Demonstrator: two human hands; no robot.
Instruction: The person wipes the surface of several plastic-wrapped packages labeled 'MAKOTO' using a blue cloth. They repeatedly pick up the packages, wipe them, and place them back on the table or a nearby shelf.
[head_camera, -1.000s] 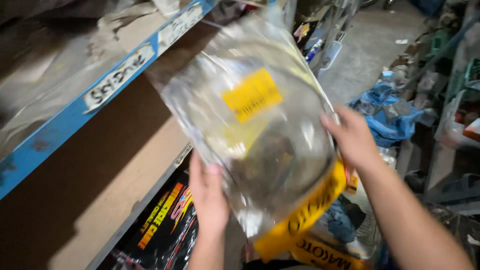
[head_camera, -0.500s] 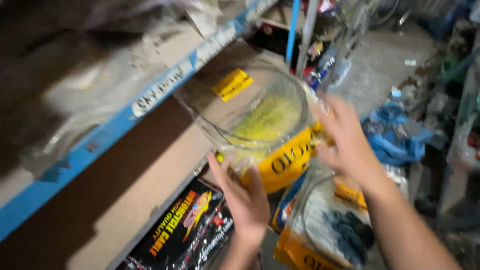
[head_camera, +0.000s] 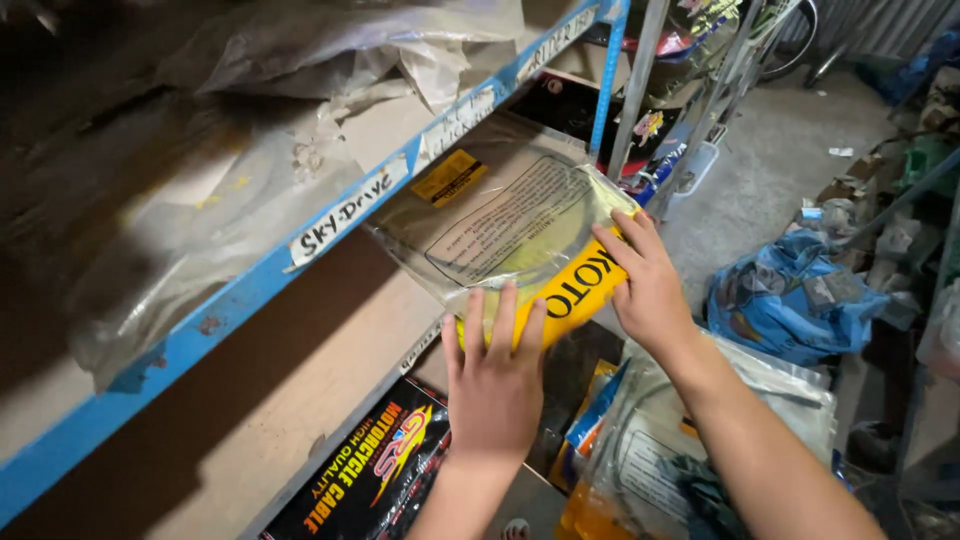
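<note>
1. The shelving unit (head_camera: 250, 290), with its blue front rail, is taking up the whole left side; I am using it as my landmark. Its wooden board below the rail is carrying the thing I am handling.
2. The clear plastic packet (head_camera: 500, 225), with a yellow header card and a coiled cable inside, is lying flat on that board, just under the rail, its yellow end overhanging the board's front edge.
3. My left hand (head_camera: 495, 375) is pressing on the packet's near edge, fingers spread and flat, pinching nothing.
4. My right hand (head_camera: 645, 285) is lying on the yellow end, fingers together and flat, palm down, gripping nothing.
5. Risk, as I judge it: the slick plastic is sitting partly off the board, so it could be sliding out and dropping if I am lifting both palms at once.
6. Crumpled plastic sheeting (head_camera: 200, 230) is hanging over the rail from the shelf above; it could be snagging the packet.
7. Below the board, a black printed packet (head_camera: 370, 480) and more bagged cables (head_camera: 660, 460) are crowding the lower level.
8. A blue bag (head_camera: 790, 305) is lying on the floor to the right of the shelving, well apart.
</note>
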